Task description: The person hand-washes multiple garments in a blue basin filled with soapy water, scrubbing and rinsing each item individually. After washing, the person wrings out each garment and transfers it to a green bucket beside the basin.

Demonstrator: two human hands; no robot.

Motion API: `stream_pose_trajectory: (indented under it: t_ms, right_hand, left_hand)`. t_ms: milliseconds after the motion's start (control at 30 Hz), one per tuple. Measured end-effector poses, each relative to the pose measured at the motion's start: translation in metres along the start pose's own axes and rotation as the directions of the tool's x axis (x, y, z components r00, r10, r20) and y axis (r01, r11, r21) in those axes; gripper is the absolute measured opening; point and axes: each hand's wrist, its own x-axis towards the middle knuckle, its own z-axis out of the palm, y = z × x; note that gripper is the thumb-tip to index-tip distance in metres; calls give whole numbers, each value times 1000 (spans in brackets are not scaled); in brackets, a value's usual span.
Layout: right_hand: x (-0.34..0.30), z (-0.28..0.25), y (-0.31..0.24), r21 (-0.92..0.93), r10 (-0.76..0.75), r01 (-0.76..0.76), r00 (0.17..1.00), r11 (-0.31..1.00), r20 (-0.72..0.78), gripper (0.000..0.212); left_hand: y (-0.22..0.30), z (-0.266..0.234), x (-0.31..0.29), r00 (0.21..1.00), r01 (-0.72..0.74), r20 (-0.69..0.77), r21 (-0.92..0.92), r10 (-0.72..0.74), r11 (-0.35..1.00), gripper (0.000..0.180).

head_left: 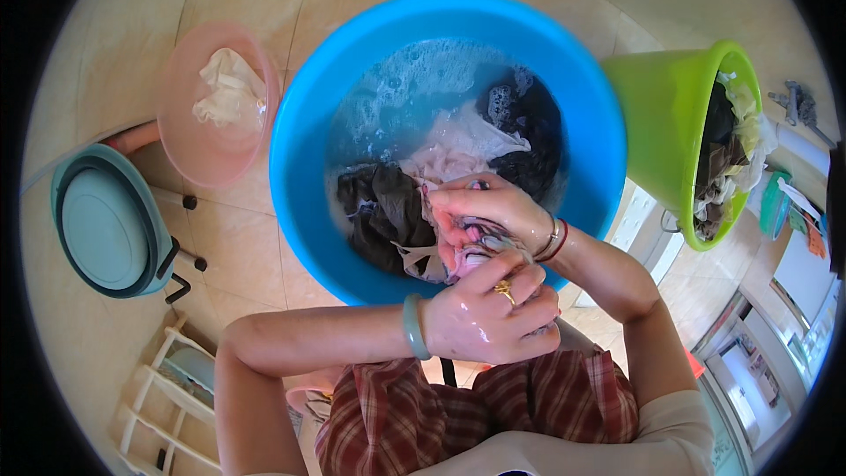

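Note:
Over the near side of a large blue basin (298, 106), both my hands grip a wet pink-and-dark patterned cloth item (484, 240). My left hand (493, 313), with a ring and a pale green bangle, is closed around its near end. My right hand (500, 210) is closed over it from the far side, thumb side toward the basin's middle. Much of the cloth is hidden by my fingers, so its exact kind cannot be made out. Below it in sudsy water lie a dark garment (379, 207), a pale pink garment (458, 145) and a black garment (539, 128).
To the left stands a translucent pink basin (181, 137) holding a white cloth (231, 88). A grey-green folding basin (104, 227) is below it. On the right, a tilted lime-green bucket (656, 115) is full of clothes. A white shelf rack (159, 383) stands at lower left.

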Motion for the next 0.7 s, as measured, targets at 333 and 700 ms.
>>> stream_pose_trajectory:
  t_ms: [333, 700]
  right_hand:
    - [35, -13, 14, -478, -53, 28, 998, 878, -39, 40]
    - [-24, -44, 25, 176, -324, 358, 926, 917, -195, 37]
  left_hand:
    - [-27, 40, -39, 920, -321, 268, 88, 288, 943, 18]
    - [-69, -10, -41, 180, 732, 176, -681, -968, 12, 26]
